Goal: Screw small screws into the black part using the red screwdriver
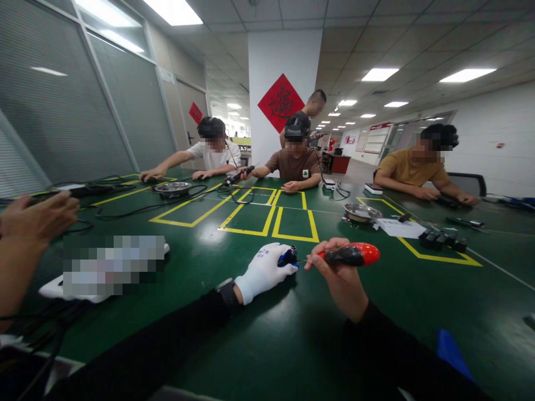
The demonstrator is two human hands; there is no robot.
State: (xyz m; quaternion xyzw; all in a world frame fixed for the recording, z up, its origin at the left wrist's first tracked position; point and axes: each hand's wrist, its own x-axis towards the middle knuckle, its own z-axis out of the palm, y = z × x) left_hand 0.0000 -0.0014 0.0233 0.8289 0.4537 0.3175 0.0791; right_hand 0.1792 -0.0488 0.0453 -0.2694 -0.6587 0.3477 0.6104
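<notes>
Screwdriver (pixel 355 254) in my bare right hand (pixel 340 281): my fingers are clamped on it, some of them forward by the thin shaft. Just beside, my gloved left hand (pixel 265 274) has its fingers closed around a small dark part (pixel 292 254), over the worktop (pixel 251 345). I take the step in hand as driver work on that part; whether the tip is seated, I cannot tell. The next move, I judge, calls for a firm brace and a straight shaft. Beyond lie yellow tape outlines (pixel 295 238), then a metal bowl (pixel 361 219).
</notes>
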